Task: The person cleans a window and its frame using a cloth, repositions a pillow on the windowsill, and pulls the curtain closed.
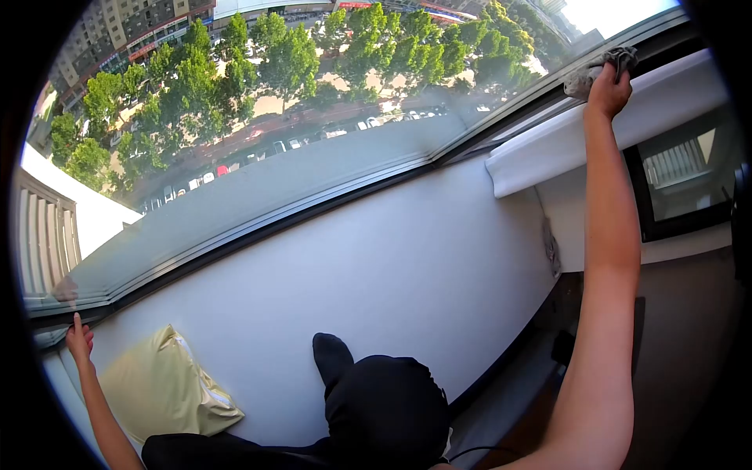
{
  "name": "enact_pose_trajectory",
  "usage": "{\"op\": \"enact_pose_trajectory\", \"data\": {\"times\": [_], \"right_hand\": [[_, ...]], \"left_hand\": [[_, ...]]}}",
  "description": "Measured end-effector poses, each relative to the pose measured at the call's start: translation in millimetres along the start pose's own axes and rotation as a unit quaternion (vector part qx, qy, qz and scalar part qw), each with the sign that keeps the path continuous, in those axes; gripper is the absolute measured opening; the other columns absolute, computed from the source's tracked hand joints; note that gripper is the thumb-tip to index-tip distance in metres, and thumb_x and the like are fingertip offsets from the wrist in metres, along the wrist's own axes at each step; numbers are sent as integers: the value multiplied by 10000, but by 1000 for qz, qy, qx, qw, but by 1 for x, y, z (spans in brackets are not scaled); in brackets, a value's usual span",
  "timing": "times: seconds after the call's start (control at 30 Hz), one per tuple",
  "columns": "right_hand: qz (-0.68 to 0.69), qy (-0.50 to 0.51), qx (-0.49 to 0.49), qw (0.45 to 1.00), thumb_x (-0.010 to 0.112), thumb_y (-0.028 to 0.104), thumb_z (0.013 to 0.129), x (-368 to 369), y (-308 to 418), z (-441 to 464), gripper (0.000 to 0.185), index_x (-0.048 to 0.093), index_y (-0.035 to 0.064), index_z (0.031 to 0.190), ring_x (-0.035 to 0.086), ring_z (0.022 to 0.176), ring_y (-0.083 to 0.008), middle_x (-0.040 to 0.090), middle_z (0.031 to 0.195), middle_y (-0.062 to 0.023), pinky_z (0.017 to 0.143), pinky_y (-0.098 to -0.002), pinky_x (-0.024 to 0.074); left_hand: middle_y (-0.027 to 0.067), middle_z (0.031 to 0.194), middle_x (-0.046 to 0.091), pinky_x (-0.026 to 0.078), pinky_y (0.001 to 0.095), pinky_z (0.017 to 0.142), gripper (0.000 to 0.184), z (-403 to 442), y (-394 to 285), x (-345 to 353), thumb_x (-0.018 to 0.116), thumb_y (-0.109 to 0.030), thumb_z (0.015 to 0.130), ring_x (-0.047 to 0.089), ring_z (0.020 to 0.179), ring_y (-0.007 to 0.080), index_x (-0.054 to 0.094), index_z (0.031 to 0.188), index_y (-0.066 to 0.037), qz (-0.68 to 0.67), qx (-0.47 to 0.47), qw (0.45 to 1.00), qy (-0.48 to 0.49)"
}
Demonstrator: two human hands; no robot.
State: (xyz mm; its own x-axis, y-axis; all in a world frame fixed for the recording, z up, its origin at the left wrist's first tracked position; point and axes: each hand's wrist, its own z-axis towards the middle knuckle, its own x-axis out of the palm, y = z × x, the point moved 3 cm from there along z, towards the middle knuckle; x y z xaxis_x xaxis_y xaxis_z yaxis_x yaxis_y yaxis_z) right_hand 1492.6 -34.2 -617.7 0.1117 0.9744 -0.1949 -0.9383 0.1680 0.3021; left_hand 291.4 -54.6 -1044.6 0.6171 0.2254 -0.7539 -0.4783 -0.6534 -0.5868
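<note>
Right hand (610,92): grip clamped on grey cloth (581,81) at the window frame (274,213). Left hand (80,343): fingertip at the frame's opposite end; grip closure cannot be told. Wide reach could cost balance; frame edges could snag the cloth.

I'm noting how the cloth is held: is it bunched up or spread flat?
Bunched up: the grey cloth shows crumpled folds and bulges out beyond the fingers of the right hand.
</note>
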Motion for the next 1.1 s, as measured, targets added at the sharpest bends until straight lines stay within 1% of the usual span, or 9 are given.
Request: {"op": "enact_pose_trajectory", "data": {"times": [0.13, 0.37, 0.5, 0.53, 0.6, 0.77, 0.87, 0.9, 1.1], "right_hand": [[70, -24, -18, 997, 486, 187, 1000, 34, -4, -99, 404, 523, -46, 1327, 506, 1263, -414, 516, 1364, -288, 1074, -439, 397], [128, 93, 277, 948, 428, 179, 1029, 82, -48, -346, 464, 416, -54, 1430, 456, 1343, -372, 442, 1473, -261, 1128, -409, 350], [280, 101, 613, 732, 417, 200, 967, 90, -13, -459, 522, 405, 75, 1474, 523, 1271, -280, 494, 1452, -111, 1057, -401, 434], [282, 105, 617, 727, 417, 200, 967, 96, -12, -475, 522, 405, 75, 1474, 523, 1271, -280, 494, 1452, -111, 1057, -401, 434], [322, 83, 723, 606, 423, 174, 944, 113, -16, -519, 504, 429, 139, 1446, 550, 1194, -236, 515, 1402, -55, 998, -408, 477], [300, 102, 744, 588, 398, 130, 942, 96, 31, -504, 513, 412, 149, 1455, 535, 1193, -223, 492, 1422, -32, 1004, -398, 461], [282, 122, 673, 673, 376, 74, 907, 83, 74, -502, 677, 262, 172, 1567, 471, 1281, -224, 368, 1547, -39, 1072, -392, 399], [282, 135, 671, 672, 387, 63, 892, 83, 86, -512, 711, 240, 174, 1578, 479, 1276, -228, 362, 1555, -38, 1059, -380, 411], [238, 337, 635, 653, 505, 4, 890, 35, 264, -581, 565, 377, 89, 1433, 568, 1140, -229, 507, 1377, -89, 949, -365, 502]], "left_hand": [[-3, 835, 613, 385, 264, 475, 573, -24, -25, -6, 650, -657, 868, 556, 626, 131, 633, 992, -98, 88, 9, 995, -39], [-3, 1099, 619, 470, 324, 679, 625, -51, -42, -5, 673, -645, 849, 610, 857, 178, 590, 1208, -140, -5, -36, 999, -35], [65, 1246, 575, 493, 359, 796, 757, -47, -43, -16, 680, -642, 839, 635, 1000, 232, 504, 1388, -152, 5, -73, 997, 30], [50, 1263, 572, 489, 380, 827, 799, -58, -56, -19, 688, -637, 829, 621, 1061, 248, 468, 1434, -164, 19, -74, 996, 41], [42, 1291, 560, 484, 392, 839, 804, -71, -69, -21, 688, -632, 828, 608, 1090, 253, 456, 1445, -171, 30, -81, 996, 29], [15, 1381, 507, 447, 466, 870, 848, -56, -52, -19, 732, -640, 779, 535, 1152, 240, 437, 1443, -203, 56, -84, 995, -14], [-3, 1301, 528, 430, 427, 916, 762, -61, -51, -16, 772, -547, 798, 481, 1195, 180, 445, 1378, -177, 26, 7, 995, -92], [-19, 1264, 546, 431, 398, 902, 690, -85, -80, -13, 786, -514, 794, 499, 1143, 161, 492, 1307, -159, 23, 0, 1000, -8], [35, 1280, 587, 472, 441, 910, 638, -116, -106, -10, 799, -446, 795, 546, 1185, 210, 547, 1290, -134, -38, 26, 999, -4]]}}
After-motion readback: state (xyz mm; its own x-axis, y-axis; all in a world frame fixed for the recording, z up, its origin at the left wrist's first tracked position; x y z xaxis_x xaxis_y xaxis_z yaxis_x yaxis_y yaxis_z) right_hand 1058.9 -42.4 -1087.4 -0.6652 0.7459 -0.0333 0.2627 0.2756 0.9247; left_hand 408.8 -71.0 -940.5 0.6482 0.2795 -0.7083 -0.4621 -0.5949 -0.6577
